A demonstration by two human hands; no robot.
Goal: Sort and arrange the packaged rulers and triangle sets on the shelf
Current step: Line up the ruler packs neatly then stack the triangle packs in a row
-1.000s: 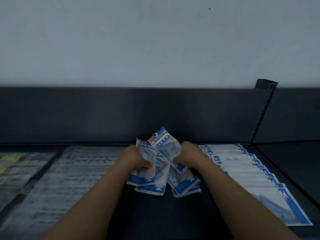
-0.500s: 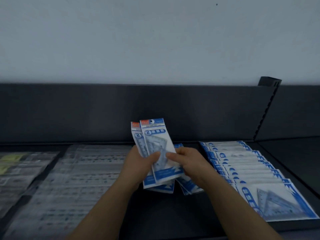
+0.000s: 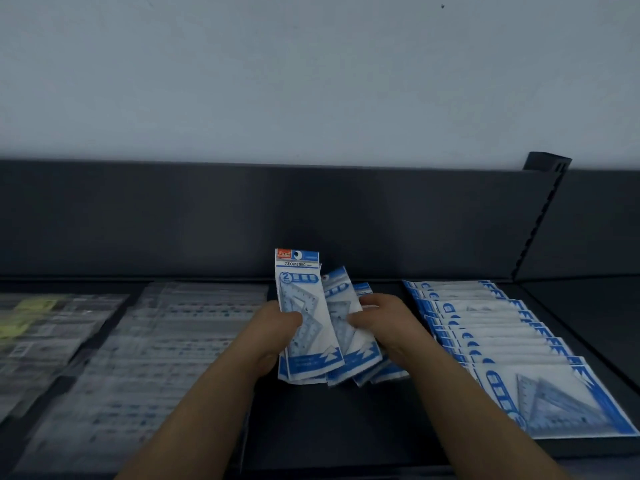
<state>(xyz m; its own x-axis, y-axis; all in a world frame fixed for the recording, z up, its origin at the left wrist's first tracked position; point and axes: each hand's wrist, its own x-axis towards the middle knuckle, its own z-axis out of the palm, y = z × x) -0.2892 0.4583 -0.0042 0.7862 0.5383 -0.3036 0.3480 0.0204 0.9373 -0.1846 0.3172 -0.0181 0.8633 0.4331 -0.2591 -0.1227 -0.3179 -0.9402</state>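
Blue-and-white triangle-set packets (image 3: 300, 303) are being held fanned over the dark shelf (image 3: 329, 420); left hand (image 3: 273, 332) and right hand (image 3: 388, 323) are both pinching them.

The triangle-set packets (image 3: 313, 320) are glossy clear plastic over blue-and-white printed card. The row of packets (image 3: 512, 355) on the right has the same sheen. The ruler packs (image 3: 166, 348) look like clear film. The shelf (image 3: 332, 420) is dark, matt, smooth metal; the wall (image 3: 311, 81) is matt and pale.
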